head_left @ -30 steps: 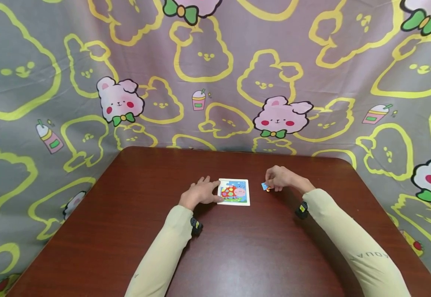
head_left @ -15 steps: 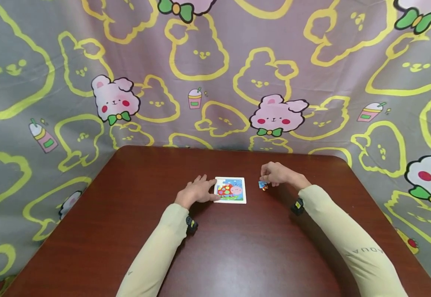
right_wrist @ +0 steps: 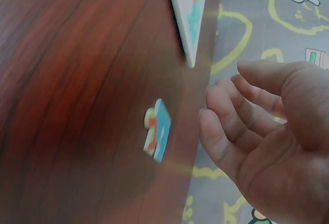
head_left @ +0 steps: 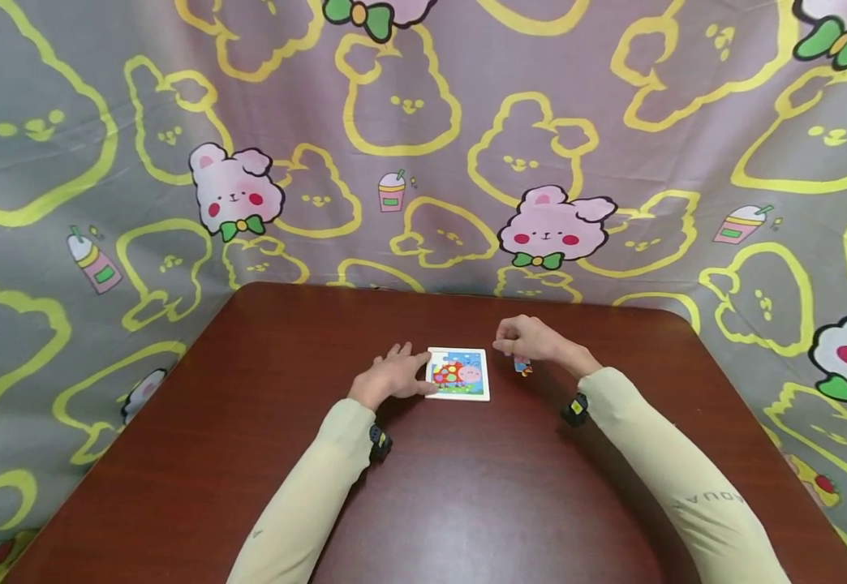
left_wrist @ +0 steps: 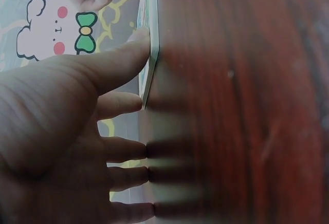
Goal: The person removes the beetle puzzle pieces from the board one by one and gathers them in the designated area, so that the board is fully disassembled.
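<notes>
I am resting the left hand (head_left: 393, 376) at the left side of the puzzle (head_left: 460, 375), its fingers spreading and fairly straight: the thumb is touching the near left corner, the index tip is meeting the left edge, and the other three fingertips are standing on the tabletop (head_left: 423, 495). The puzzle is lying flat toward the far edge, showing a red, spotted ladybug with a pink face and, at its upper left, a white patch. I am hovering the right hand (head_left: 535, 339) to the puzzle's right, apart from it and from the left hand, fingers curling. Its thumb and index tip are sitting close together, but I cannot tell whether they are pinching anything. Just below that hand, the loose piece (right_wrist: 163, 131), blue with orange, is lying on the tabletop; it may be two overlapping. Behind, a patterned cloth (head_left: 438, 73) is hanging.
</notes>
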### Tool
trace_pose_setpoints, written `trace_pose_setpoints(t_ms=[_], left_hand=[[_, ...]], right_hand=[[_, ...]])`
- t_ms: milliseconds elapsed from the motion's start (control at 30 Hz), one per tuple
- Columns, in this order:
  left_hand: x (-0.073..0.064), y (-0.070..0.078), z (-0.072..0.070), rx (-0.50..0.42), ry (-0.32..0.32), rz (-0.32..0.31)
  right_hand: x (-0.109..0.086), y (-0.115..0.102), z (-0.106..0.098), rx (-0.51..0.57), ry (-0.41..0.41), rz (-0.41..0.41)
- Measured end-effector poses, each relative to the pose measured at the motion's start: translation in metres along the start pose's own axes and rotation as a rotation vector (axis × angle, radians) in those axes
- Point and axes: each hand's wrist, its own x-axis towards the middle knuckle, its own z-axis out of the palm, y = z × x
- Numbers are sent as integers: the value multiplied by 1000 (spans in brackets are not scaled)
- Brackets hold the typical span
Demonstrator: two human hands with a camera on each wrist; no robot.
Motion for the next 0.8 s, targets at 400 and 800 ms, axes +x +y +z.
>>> trace_pose_setpoints(t_ms=[400, 800], left_hand=[[-1, 0, 1, 4, -11, -3], [0, -2, 3, 18, -14, -22]], right_hand=[[7, -23, 16, -63, 7, -24], [17, -39, 37, -142, -71, -49]])
